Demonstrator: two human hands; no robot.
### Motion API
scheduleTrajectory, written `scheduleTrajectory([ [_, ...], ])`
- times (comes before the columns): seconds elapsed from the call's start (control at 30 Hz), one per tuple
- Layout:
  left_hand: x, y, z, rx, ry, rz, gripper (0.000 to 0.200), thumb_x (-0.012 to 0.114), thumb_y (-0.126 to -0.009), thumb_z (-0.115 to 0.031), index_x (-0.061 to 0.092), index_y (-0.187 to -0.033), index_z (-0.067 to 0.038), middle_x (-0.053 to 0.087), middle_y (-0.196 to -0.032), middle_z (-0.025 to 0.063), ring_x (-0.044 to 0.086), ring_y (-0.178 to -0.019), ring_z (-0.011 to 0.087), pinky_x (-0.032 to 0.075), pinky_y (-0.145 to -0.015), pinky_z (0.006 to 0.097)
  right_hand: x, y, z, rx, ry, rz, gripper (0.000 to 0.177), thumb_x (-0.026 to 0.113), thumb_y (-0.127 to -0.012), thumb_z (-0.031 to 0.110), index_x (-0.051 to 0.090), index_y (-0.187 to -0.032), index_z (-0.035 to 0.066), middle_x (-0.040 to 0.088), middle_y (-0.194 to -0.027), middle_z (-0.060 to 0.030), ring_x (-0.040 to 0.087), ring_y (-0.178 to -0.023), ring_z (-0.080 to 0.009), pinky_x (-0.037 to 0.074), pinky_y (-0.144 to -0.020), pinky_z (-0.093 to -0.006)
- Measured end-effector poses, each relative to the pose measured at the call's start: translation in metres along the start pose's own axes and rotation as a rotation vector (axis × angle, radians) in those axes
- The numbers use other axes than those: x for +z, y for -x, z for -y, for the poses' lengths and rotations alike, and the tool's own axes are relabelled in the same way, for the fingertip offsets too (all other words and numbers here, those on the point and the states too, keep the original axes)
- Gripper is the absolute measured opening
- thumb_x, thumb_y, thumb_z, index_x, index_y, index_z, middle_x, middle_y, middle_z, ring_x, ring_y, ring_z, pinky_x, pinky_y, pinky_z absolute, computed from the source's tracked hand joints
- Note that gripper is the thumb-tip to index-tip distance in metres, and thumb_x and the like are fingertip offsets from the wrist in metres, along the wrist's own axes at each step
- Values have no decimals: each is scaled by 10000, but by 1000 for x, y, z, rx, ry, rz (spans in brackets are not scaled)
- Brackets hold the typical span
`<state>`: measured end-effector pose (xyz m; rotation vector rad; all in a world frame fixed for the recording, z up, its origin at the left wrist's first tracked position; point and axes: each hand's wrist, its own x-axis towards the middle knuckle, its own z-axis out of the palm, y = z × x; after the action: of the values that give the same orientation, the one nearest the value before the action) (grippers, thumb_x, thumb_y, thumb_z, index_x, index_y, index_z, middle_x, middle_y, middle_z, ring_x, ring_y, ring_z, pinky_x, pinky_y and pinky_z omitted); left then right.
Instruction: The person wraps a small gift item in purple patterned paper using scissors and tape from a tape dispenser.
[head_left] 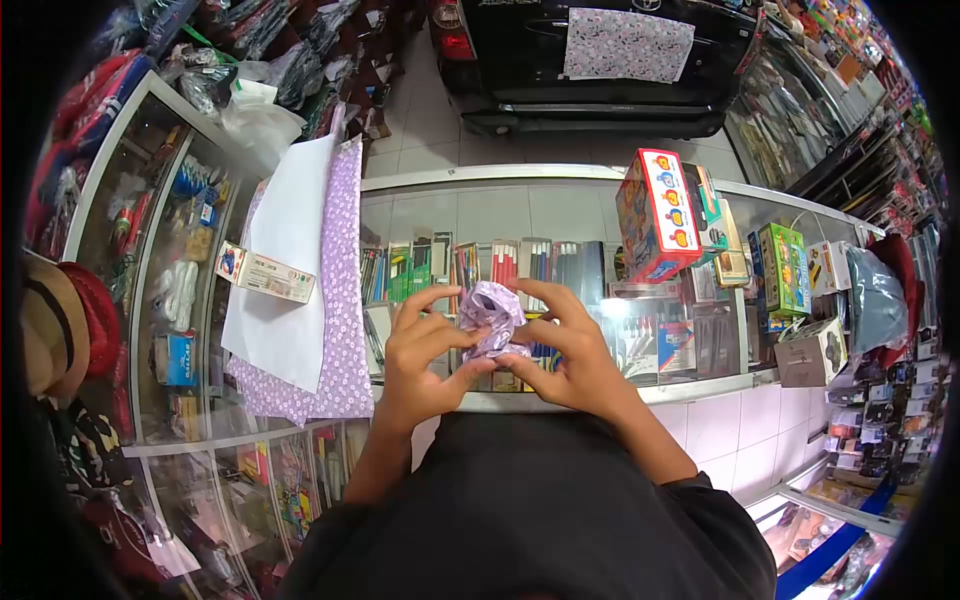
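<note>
Between my two hands is a small bundle of crumpled purple floral wrapping paper [492,305], held above the glass counter with a dark hollow showing at its top. My left hand [425,352] grips its left side, thumb at the lower edge and fingers curled over. From the right, my right hand [562,350] pinches it with fingertips and thumb. Whether anything is inside the paper cannot be made out. Left of my hands lie flat sheets of the same purple floral paper [343,290], a white sheet [285,240] and a small narrow box [265,273].
Pens and stationery [420,265] show inside the glass display counter [480,175]. A red toy box [660,215] stands on it to the right, with a green box [783,270] farther right. A black car [600,90] is parked beyond the counter. Glass cabinets [150,260] stand left.
</note>
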<state>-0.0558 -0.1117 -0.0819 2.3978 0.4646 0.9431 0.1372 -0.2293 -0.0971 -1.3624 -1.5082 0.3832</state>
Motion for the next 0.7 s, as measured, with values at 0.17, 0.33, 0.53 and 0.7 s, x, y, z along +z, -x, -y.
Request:
scheduleTrajectory([
  [0.17,5,2,4,-13,-4,-19,220,860,-778,-228,785,-922,-80,705,-787,60,649,-1174,319,442,-946,441,5,0,-11,-74,13,-24,359,868,-792,202,738,-1073,22,608,-1374,-201,605,-1227,-384,521,-971,-448],
  [0.33,4,-4,-2,7,-4,-10,182,829,-806,-166,773,-935,-50,736,-843,83,692,-1103,295,453,-944,427,6,-5,5,175,-360,-128,563,865,-784,155,669,-1298,36,614,-1369,-184,616,-1223,-354,492,-1016,-437],
  [0.53,4,-8,1,-6,47,2,172,810,-829,-143,767,-917,-1,742,-884,135,716,-1020,313,495,-928,446,-6,-18,-4,-34,-87,-9,480,845,-786,137,692,-1224,14,659,-1246,-166,637,-1135,-348,497,-992,-421],
  [0.7,10,-4,8,-35,134,-5,234,832,-794,-60,753,-999,18,751,-998,156,704,-1050,277,524,-1008,461,-5,-19,-2,-37,-99,-61,324,818,-799,84,750,-1103,-5,735,-1079,-146,665,-1065,-322,523,-952,-409],
])
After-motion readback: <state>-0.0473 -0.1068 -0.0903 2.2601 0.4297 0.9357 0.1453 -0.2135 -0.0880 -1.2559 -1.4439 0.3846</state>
